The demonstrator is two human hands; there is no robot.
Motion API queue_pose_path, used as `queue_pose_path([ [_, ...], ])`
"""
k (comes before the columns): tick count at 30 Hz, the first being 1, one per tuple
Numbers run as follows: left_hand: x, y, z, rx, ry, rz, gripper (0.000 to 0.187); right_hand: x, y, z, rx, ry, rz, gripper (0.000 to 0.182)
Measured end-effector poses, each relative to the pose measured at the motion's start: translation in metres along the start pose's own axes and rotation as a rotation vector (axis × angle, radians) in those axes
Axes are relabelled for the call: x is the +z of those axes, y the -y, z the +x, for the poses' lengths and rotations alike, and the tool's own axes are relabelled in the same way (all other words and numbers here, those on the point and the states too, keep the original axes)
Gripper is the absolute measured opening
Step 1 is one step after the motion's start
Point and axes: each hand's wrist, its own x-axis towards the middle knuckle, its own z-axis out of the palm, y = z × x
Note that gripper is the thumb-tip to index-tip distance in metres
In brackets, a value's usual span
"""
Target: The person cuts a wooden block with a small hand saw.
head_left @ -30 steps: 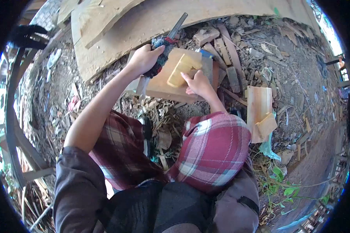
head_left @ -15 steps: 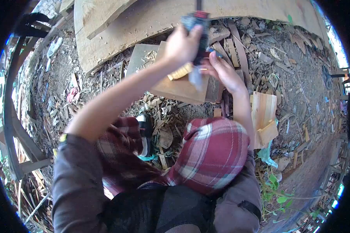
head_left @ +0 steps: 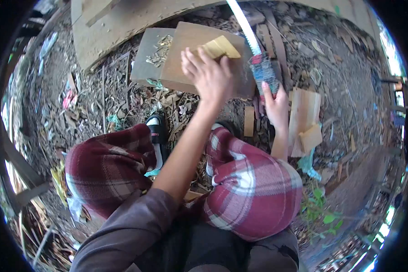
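My left hand (head_left: 211, 77) is open, palm down, over a brown wooden block (head_left: 181, 38), its fingers spread and slightly blurred. Its fingertips overlap the near side of a small yellow wood piece (head_left: 222, 46) on that block. To the right, my right hand (head_left: 276, 100) is closed around the wrapped blue-grey and red handle of a long-bladed tool (head_left: 264, 72). The tool's narrow, pale, shiny blade points up and away, past the block's right side.
A grey slab (head_left: 145, 50) with shavings lies left of the block. Long planks (head_left: 118, 36) cross the far side. Grooved pale wood pieces (head_left: 306, 109) lie at right, near a small plant (head_left: 322, 213). Wood chips and scraps litter the ground around my feet.
The wrapped tool was up in my left hand, with my right hand beside it; now my right hand holds it at the right. My left hand has come down beside the yellow wood piece.
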Motion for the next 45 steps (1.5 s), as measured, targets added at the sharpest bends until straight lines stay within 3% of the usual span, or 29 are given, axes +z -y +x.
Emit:
queue_pose_path([
  [4, 0.016, 0.014, 0.012, 0.128, 0.192, -0.071, 0.048, -0.003, -0.004, -0.034, -0.140, 0.028, -0.199, 0.031],
  [6, 0.027, 0.007, 0.022, 0.189, 0.263, -0.069, 0.044, 0.006, 0.002, -0.043, -0.059, -0.040, -0.171, 0.034],
  [7, 0.026, 0.006, 0.023, 0.304, 0.369, -0.142, 0.041, 0.011, 0.003, -0.047, -0.047, -0.087, -0.185, 0.035],
  [10, 0.027, 0.000, 0.021, 0.540, 0.370, -0.218, 0.041, 0.015, 0.001, -0.051, -0.064, -0.180, -0.268, 0.039],
  [14, 0.033, -0.010, 0.028, 0.436, 0.421, -0.210, 0.031, 0.013, 0.002, -0.059, -0.110, -0.186, -0.373, 0.041],
  [18, 0.051, -0.008, 0.045, 0.533, 0.397, -0.137, 0.029, 0.022, 0.017, -0.072, -0.053, -0.131, -0.463, 0.041],
  [24, 0.057, -0.013, 0.034, 0.429, 0.177, -0.159, 0.026, 0.010, 0.051, -0.080, 0.086, -0.033, -0.644, 0.040],
  [34, 0.050, -0.015, 0.029, 0.334, 0.168, -0.261, 0.019, 0.007, 0.050, -0.090, 0.086, -0.026, -0.590, 0.046],
  [45, 0.060, -0.005, 0.036, 0.440, 0.182, -0.351, 0.017, 0.006, 0.041, -0.098, 0.109, 0.000, -0.623, 0.049],
])
